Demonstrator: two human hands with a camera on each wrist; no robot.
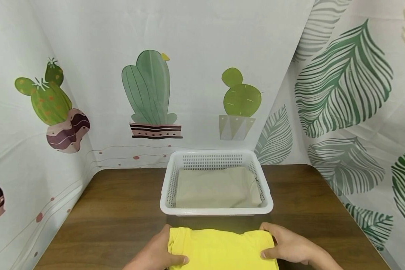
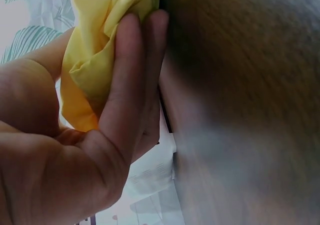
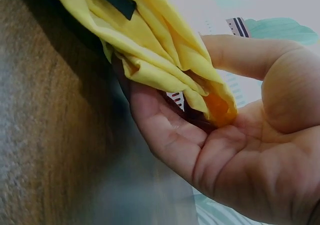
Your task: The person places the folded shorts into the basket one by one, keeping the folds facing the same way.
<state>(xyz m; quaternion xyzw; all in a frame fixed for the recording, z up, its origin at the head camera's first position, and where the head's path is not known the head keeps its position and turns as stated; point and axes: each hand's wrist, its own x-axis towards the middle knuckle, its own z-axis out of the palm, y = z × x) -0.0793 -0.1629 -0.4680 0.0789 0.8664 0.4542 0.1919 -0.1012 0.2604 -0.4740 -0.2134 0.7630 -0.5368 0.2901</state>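
Observation:
A folded yellow garment [image 1: 227, 249] spans the front of the table, held at both ends. My left hand [image 1: 160, 250] grips its left end, thumb on top and fingers underneath, as the left wrist view shows with the hand [image 2: 115, 100] around the bunched cloth [image 2: 95, 70]. At the other end my right hand [image 1: 288, 243] pinches the cloth the same way. In the right wrist view that hand [image 3: 200, 135] cups the layered folds [image 3: 160, 50], and a dark label [image 3: 117, 0] shows among them. Just beyond the garment stands a white plastic basket [image 1: 217, 212].
Inside the basket lies a folded beige cloth [image 1: 217, 187]. The brown wooden table [image 1: 121, 206] extends to both sides of it. A white curtain printed with cacti [image 1: 150, 90] hangs behind, and one with leaf prints [image 1: 344, 82] hangs at the right.

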